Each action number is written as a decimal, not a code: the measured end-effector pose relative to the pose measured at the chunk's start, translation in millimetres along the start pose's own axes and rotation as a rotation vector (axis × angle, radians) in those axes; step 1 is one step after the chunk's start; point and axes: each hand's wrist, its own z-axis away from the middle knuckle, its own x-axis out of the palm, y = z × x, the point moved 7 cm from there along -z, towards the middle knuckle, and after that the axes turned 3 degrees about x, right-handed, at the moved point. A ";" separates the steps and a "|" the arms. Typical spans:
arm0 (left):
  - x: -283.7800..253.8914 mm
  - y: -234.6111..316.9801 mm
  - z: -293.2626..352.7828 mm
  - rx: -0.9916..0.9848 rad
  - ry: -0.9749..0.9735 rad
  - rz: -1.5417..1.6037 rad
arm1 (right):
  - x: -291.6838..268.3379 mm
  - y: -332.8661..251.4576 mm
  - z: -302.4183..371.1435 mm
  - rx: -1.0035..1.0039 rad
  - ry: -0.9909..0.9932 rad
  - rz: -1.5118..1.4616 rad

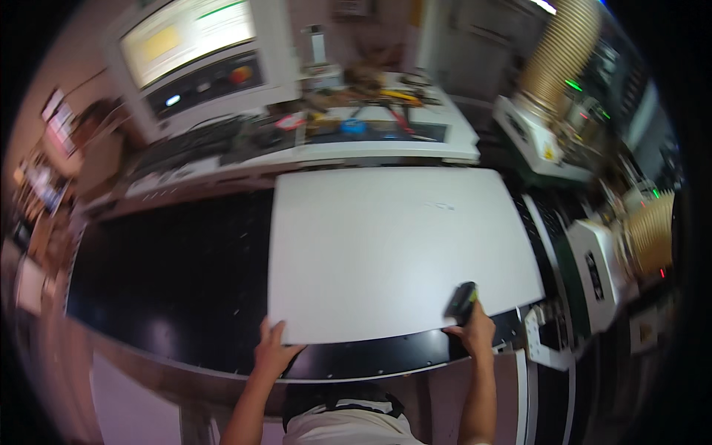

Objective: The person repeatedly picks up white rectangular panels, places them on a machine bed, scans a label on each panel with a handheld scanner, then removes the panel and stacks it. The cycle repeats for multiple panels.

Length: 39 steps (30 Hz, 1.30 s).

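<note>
A large white panel [400, 252] lies flat on the dark machine table [178, 282]. At its near left corner is my left hand [273, 352], fingers and thumb spread around the corner and touching its edges. Over the panel's near right edge, my right hand [476, 332] is closed around a black handheld device with a yellow-green part [462, 300]; blur hides its exact kind. The thumb of that hand points inward along the near edge. A small dark mark [443, 206] shows on the panel's far right part.
Behind the table, a white ledge [460, 130] carries scattered tools, a keyboard [189, 148] and a monitor [189, 44]. To the right stand machine units with ribbed tan hoses [564, 52] and a white metal bracket [545, 345]. The table's front edge runs close to my body.
</note>
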 end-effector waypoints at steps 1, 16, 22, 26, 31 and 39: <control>0.2 -2.6 0.2 0.016 0.006 0.057 | 2.3 1.0 -0.1 -0.009 0.013 -0.035; -11.5 -70.4 77.8 -0.060 0.313 0.412 | 38.6 39.8 6.0 -0.250 0.104 0.197; -28.2 -362.1 348.8 -1.124 0.888 0.869 | 39.0 62.2 41.1 -0.399 0.373 0.151; -15.4 -511.3 509.2 -1.443 1.464 1.355 | 34.7 8.1 135.9 -0.371 0.402 -0.051; -14.7 -569.5 567.0 -1.418 1.823 1.533 | 113.5 -159.4 266.3 -0.438 -0.086 -0.344; 0.7 -509.9 649.1 -1.473 1.803 1.388 | 295.1 -545.2 545.4 -1.218 -0.929 0.094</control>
